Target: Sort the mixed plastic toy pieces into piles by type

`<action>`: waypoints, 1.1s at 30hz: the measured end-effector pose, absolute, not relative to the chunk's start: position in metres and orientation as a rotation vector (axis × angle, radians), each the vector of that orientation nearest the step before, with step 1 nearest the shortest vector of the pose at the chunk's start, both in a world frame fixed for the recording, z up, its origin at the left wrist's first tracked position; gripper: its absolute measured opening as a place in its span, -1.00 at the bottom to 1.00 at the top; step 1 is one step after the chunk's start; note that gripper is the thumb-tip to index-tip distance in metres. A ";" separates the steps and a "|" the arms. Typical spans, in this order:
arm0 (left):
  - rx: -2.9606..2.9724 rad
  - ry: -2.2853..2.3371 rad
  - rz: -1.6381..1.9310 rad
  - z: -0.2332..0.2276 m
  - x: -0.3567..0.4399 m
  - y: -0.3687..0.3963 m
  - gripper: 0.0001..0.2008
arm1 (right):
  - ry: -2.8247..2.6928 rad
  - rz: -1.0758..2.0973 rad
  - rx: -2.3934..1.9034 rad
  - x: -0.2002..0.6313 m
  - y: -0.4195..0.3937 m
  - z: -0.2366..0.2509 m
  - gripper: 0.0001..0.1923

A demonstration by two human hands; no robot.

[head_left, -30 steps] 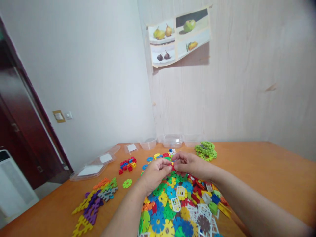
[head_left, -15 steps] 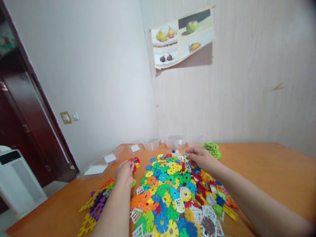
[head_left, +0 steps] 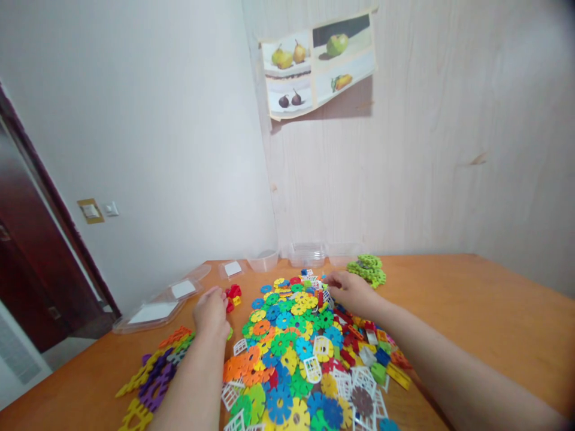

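Observation:
My left hand [head_left: 211, 312] is above the table just left of a small group of red and yellow bricks [head_left: 233, 294]. Its fingers are curled together, and what they may hold is hidden. My right hand [head_left: 353, 292] reaches to the far right end of a big pile of flower-shaped plastic discs [head_left: 283, 320]. Thumb and fingers there bend down close together over small bricks and white lattice pieces [head_left: 326, 297]; anything between them is too small to make out. Mixed building bricks [head_left: 354, 335] lie under and beside my right forearm.
Interlocking purple and yellow pieces [head_left: 155, 380] lie left of my left forearm. Clear lids with white labels [head_left: 155, 311] and clear plastic tubs [head_left: 308, 254] line the back of the wooden table [head_left: 467, 311]. Green pieces [head_left: 368, 270] are heaped beyond my right hand.
The view has turned slightly right, so everything appears further left. My left hand has drawn a little away from the red bricks; my right hand stays at the pile's far end.

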State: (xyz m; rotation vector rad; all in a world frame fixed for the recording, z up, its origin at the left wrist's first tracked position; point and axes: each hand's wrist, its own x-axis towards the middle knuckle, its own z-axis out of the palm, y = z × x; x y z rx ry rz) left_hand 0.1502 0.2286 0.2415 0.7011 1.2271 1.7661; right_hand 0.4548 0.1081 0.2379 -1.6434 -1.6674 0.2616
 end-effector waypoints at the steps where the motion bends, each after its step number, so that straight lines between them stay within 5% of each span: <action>1: 0.741 1.229 1.751 0.241 0.153 0.226 -0.87 | -1.740 0.235 -1.633 0.452 0.106 0.238 -0.67; 10: 1.139 1.087 1.459 0.245 0.191 0.195 -0.75 | -2.096 0.091 -1.709 0.433 0.098 0.235 -0.49; 18: 1.627 1.054 1.151 0.251 0.206 0.170 -0.65 | -1.954 0.055 -1.787 0.437 0.101 0.239 -0.74; 33: 1.704 0.728 0.913 0.254 0.224 0.145 -0.69 | -1.871 0.714 -1.318 0.421 0.090 0.259 -0.72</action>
